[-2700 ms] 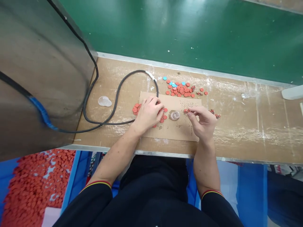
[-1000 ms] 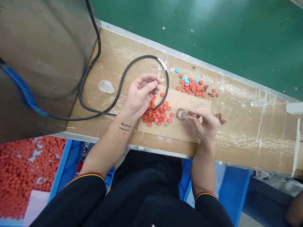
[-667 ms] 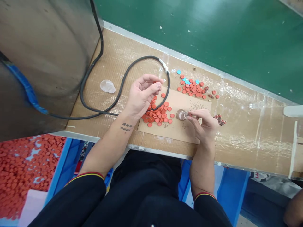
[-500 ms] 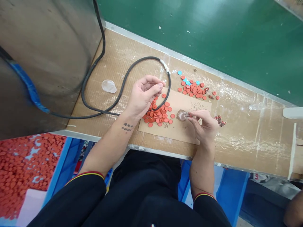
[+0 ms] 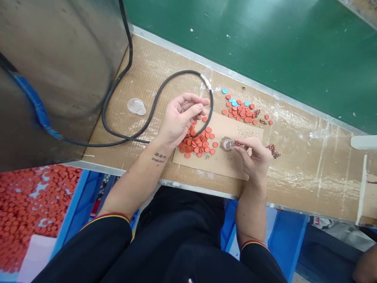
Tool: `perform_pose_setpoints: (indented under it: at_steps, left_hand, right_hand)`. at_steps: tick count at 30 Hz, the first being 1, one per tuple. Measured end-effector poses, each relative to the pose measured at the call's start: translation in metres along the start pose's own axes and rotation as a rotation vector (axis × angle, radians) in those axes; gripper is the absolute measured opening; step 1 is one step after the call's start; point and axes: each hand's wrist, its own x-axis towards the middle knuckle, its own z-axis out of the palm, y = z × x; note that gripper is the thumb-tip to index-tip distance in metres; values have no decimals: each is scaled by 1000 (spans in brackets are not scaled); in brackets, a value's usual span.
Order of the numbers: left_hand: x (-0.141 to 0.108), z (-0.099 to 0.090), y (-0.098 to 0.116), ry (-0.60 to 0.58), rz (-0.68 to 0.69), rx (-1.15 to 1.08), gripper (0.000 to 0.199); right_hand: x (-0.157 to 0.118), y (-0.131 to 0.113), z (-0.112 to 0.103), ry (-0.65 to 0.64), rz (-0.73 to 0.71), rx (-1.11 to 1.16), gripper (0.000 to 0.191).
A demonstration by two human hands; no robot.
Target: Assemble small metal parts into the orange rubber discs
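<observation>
My left hand [image 5: 184, 120] hovers above a pile of red button-like discs [image 5: 200, 145], its fingers curled and the thumb pressed toward them. Whatever may be between its fingertips is hidden. Over a cardboard sheet [image 5: 218, 165], my right hand [image 5: 253, 155] is closed in a pinch at the edge of a small clear round dish [image 5: 227, 144] with pale contents. A bit of red shows at its fingertips, too small to name. Just beyond that hand lies a cluster of small dark-red pieces [image 5: 273, 151].
A black cable [image 5: 159, 92] loops over the table beside my left hand. More red discs with several blue ones [image 5: 241, 110] lie at the back. Two clear round lids [image 5: 136, 106] sit at left. A blue crate [image 5: 69, 208] of red discs stands below; someone's arm [image 5: 366, 263] shows lower right.
The fingertips of my left hand have spread slightly, with the forefinger reaching a little farther right. My right hand stays at the dish. The view has shifted slightly.
</observation>
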Motion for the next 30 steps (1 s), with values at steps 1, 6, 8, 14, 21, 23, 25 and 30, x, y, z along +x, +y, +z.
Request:
perform_pose_setpoints:
  at_steps: [1,6,8,14,21,23,25,30]
  left_hand:
    - [0,0,1,-3,1,2,14]
    - [-2,1,3,-9,17,14,12]
    - [-1,0,2,-9,24,16,13]
    - [0,-1,0,-8,5,13,17]
    - [0,-1,-1,4,10,17,17]
    - [0,-1,-1,4,8,15,17]
    - [-1,-1,0,3,8,9,17]
    - [-1,0,0,2,15,-8,17]
  right_hand:
    - [0,0,0,0,2,0,6]
    - [0,1,-1,2,-30,24,5]
    - [1,1,-1,-1,-31,18,6]
    - [1,0,0,3,-36,27,5]
    - [0,1,0,13,-41,35,8]
    - [0,1,0,11,-59,50,11]
    - [0,0,0,7,-58,47,10]
    - [0,1,-1,3,-41,34,6]
